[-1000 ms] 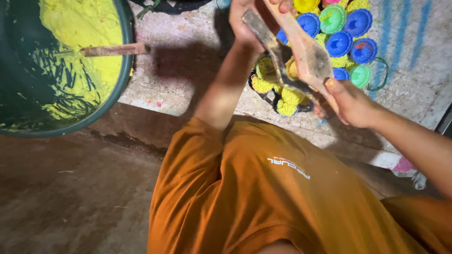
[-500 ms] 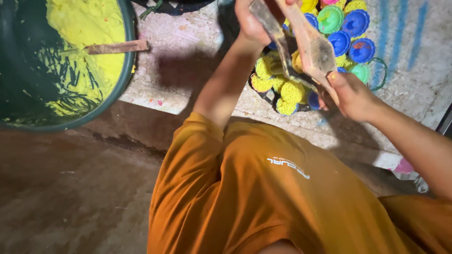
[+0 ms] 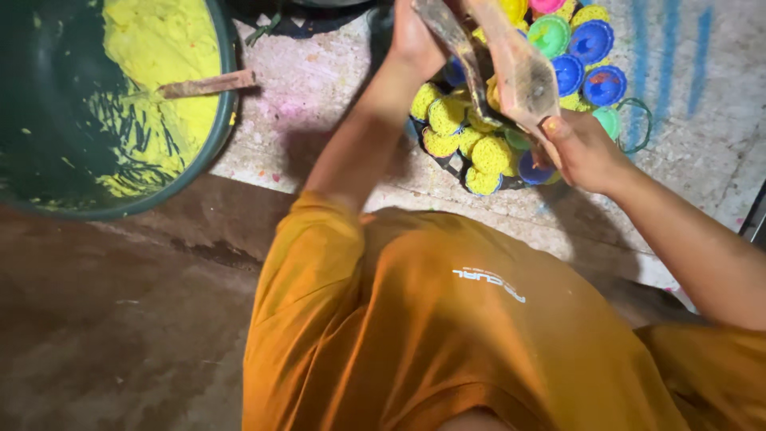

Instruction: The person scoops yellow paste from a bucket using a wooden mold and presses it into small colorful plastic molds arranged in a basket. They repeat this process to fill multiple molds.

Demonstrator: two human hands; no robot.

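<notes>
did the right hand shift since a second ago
Yes. The right hand has slid a little left, now lying below the blue caps rather than level with them.

A tub (image 3: 48,120) is set at the left, a stick (image 3: 203,84) laid in it. Caps (image 3: 471,136) are clustered at the right, below both hands.

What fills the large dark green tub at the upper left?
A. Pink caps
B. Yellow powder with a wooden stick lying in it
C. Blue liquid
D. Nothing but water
B: the green tub holds a heap of yellow powder smeared down its inner wall, and a wooden stick rests across its rim into the powder.
</notes>
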